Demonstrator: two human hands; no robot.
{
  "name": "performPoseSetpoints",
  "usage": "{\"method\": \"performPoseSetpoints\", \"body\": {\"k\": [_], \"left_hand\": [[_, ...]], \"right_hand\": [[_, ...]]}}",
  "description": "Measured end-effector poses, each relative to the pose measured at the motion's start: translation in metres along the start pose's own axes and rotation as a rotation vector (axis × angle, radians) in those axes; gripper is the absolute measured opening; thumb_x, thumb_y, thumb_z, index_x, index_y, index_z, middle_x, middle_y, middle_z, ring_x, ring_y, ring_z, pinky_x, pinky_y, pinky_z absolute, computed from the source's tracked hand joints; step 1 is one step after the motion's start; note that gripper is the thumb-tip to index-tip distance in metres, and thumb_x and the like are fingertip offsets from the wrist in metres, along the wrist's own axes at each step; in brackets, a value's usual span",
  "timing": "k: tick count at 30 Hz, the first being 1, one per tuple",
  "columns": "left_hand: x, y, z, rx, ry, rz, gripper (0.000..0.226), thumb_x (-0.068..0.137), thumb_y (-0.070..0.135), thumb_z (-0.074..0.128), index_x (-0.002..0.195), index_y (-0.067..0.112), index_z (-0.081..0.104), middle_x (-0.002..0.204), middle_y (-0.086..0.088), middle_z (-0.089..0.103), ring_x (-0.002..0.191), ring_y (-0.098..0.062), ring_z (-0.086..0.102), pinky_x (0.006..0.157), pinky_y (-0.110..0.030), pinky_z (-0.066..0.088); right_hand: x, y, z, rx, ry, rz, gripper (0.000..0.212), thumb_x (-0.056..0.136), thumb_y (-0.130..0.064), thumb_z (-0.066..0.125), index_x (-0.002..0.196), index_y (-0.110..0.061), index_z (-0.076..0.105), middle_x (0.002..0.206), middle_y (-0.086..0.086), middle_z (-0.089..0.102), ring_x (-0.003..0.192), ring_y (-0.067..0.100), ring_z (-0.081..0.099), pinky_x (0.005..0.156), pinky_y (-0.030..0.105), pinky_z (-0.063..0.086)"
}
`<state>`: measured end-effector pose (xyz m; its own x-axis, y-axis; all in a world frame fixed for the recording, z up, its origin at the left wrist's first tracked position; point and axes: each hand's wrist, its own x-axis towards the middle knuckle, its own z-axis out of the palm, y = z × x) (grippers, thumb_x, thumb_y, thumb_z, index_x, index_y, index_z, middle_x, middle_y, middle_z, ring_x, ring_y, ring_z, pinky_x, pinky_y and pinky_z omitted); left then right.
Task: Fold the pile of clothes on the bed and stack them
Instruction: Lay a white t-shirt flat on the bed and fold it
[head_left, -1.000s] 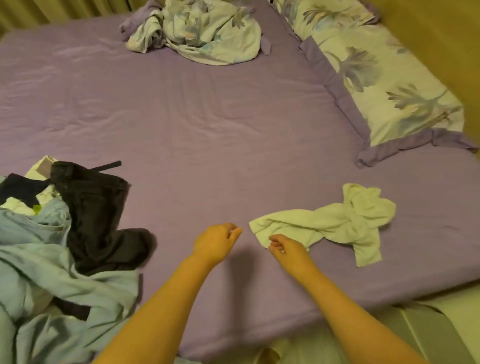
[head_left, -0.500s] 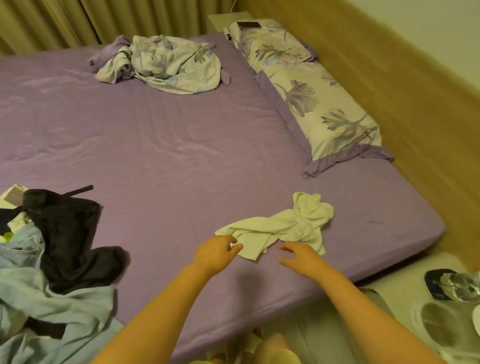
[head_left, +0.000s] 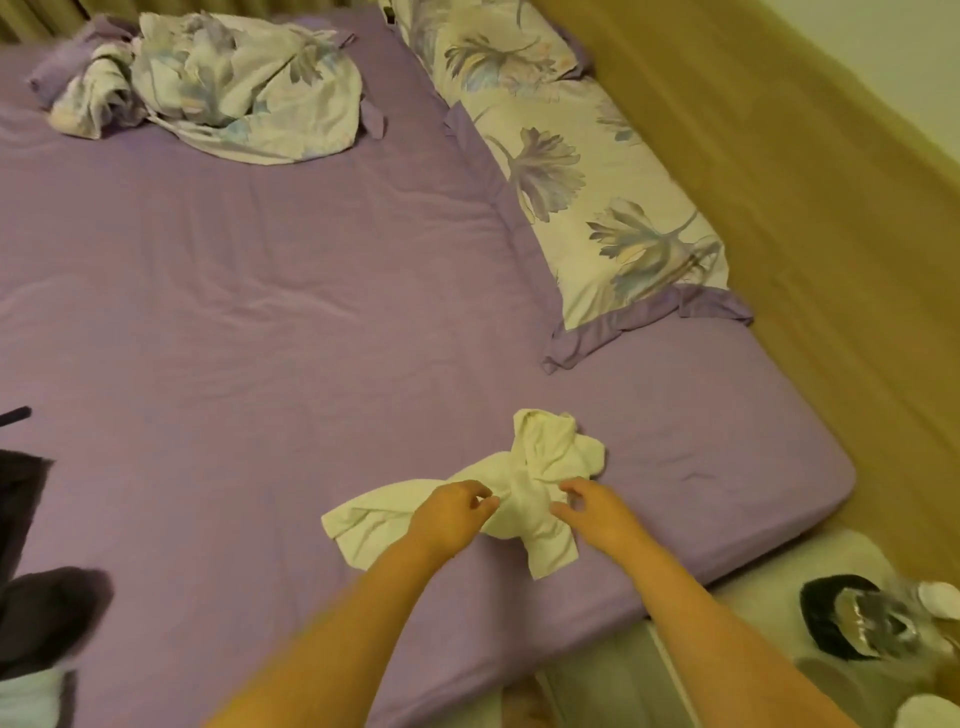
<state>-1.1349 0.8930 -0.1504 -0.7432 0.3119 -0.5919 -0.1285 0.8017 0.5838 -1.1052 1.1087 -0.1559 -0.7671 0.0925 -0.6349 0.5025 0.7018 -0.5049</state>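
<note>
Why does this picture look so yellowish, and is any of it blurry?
Head view: warm, dim indoor light tints everything yellow-green, with no glare; the forearms and the dark clothes at the left edge smear with motion blur; the white garment between the left hand and right hand is only soft; the wide lens bends the bed edges.

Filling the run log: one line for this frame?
stage: reach | left hand: over white garment, fingers curled | right hand: same | garment: crumpled, unfolded
</note>
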Motion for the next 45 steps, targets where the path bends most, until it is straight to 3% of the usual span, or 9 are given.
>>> {"method": "performPoseSetpoints", "body": {"k": [10,12,15,18,25,30,38,41,45], "left_hand": [[0.110,0.024,0.074,-0.134,-0.045,-0.253,0.059,0.094,0.030,0.056,0.146,0.018,0.030,0.144,-0.005,0.043,0.130,-0.022,0.042,0.103,-0.026,0.031],[0.115,0.022,0.077,-0.267,-0.102,-0.331,0.057,0.093,0.024,0.058,0.144,0.015,0.034,0.141,-0.005,0.046,0.128,-0.022,0.045,0.097,-0.021,0.034],[0.110,0.024,0.061,-0.472,-0.058,-0.362,0.030,0.092,0.026,0.060,0.120,0.016,0.059,0.113,0.001,0.062,0.107,-0.020,0.056,0.081,-0.017,0.041],[0.092,0.028,0.013,-0.647,0.091,-0.302,0.008,0.089,0.028,0.066,0.086,0.020,0.065,0.082,0.009,0.062,0.080,-0.009,0.057,0.065,-0.014,0.045],[0.033,0.072,-0.125,-0.793,0.234,-0.006,0.006,0.086,0.025,0.069,0.087,0.019,0.071,0.082,0.006,0.069,0.073,0.003,0.064,0.064,-0.010,0.047],[-0.019,0.098,-0.189,-0.708,0.500,0.173,0.006,0.087,0.021,0.069,0.091,0.018,0.071,0.075,-0.005,0.060,0.068,-0.012,0.053,0.064,-0.027,0.044],[-0.113,0.101,-0.256,-0.685,0.844,0.303,0.042,0.078,0.040,0.075,0.113,0.031,0.052,0.098,0.015,0.059,0.086,-0.005,0.059,0.067,-0.016,0.047],[-0.143,0.090,-0.277,-0.449,0.922,0.344,0.010,0.087,0.037,0.064,0.095,0.032,0.065,0.083,0.016,0.063,0.077,-0.004,0.058,0.058,-0.014,0.042],[-0.184,0.072,-0.301,-0.533,0.973,0.366,0.013,0.084,0.030,0.061,0.074,0.032,0.069,0.070,0.008,0.066,0.063,-0.006,0.056,0.060,-0.034,0.049]], "right_hand": [[0.109,0.042,-0.004,-0.080,0.019,-0.029,0.058,0.087,-0.022,0.067,0.138,-0.014,0.043,0.138,0.009,0.046,0.129,0.027,0.040,0.099,0.033,0.039],[0.117,0.044,0.003,-0.033,0.011,0.022,0.060,0.088,-0.016,0.063,0.142,-0.013,0.037,0.141,0.008,0.041,0.131,0.026,0.039,0.101,0.031,0.036],[0.123,0.035,-0.002,-0.028,0.053,0.020,0.028,0.091,-0.012,0.055,0.118,-0.006,0.059,0.121,0.012,0.060,0.111,0.029,0.055,0.082,0.021,0.037],[0.118,0.002,-0.034,0.276,0.076,-0.006,0.017,0.090,-0.012,0.059,0.105,-0.007,0.067,0.105,0.010,0.068,0.091,0.025,0.061,0.066,0.023,0.039],[0.071,-0.145,-0.112,0.505,0.063,-0.431,0.019,0.091,-0.017,0.061,0.087,-0.036,0.063,0.091,-0.024,0.063,0.085,-0.009,0.059,0.074,0.007,0.045],[0.011,-0.238,-0.135,0.433,0.067,-0.704,0.016,0.091,-0.015,0.062,0.089,-0.030,0.067,0.094,-0.022,0.065,0.086,-0.016,0.059,0.076,0.004,0.043],[-0.087,-0.331,-0.135,0.316,0.199,-0.964,0.015,0.089,-0.016,0.064,0.086,-0.029,0.071,0.088,-0.016,0.071,0.086,-0.003,0.064,0.075,0.012,0.049],[-0.114,-0.355,-0.132,0.249,0.245,-0.999,0.012,0.088,-0.019,0.065,0.087,-0.029,0.072,0.090,-0.016,0.071,0.088,-0.003,0.063,0.075,0.013,0.048],[-0.144,-0.375,-0.127,0.134,0.205,-0.972,0.009,0.081,-0.031,0.072,0.090,-0.036,0.073,0.089,-0.021,0.070,0.085,-0.006,0.061,0.069,0.008,0.044]]}}
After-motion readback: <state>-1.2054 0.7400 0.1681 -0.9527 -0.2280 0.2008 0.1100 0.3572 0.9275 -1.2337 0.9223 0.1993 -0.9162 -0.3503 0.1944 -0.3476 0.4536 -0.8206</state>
